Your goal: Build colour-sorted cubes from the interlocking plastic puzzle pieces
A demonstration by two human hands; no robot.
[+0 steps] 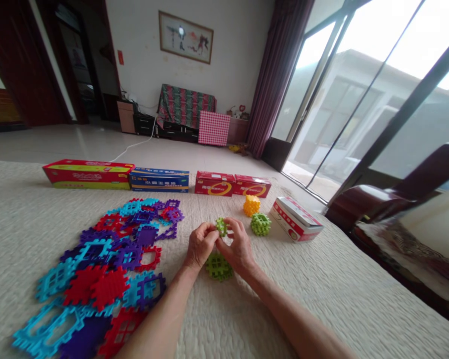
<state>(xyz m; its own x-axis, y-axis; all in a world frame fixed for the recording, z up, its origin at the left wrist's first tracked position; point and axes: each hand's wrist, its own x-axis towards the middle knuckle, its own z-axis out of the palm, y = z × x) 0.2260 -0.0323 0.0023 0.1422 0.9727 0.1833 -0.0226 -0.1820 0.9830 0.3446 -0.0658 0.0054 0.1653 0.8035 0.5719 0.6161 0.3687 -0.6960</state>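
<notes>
Between my hands is a small green interlocking plastic piece point(221, 227) with a notched edge. My left hand point(201, 245) pinches its left side, and my right hand point(239, 245) grips it from the right with bent fingers. Just below them a larger green block piece point(219, 268) with a grid pattern lies on the bed cover, partly hidden by my right hand. Beyond my right hand sit a green assembled block point(261, 225) and an orange assembled cube point(251, 205), close to each other.
A big heap of red, blue and purple notched plates point(127, 257) spreads on the left of the cover point(284, 294). Along the back stand a red-green box point(92, 175), a blue box point(159, 180) and two red boxes point(214, 184). A white-red box point(297, 219) lies at right.
</notes>
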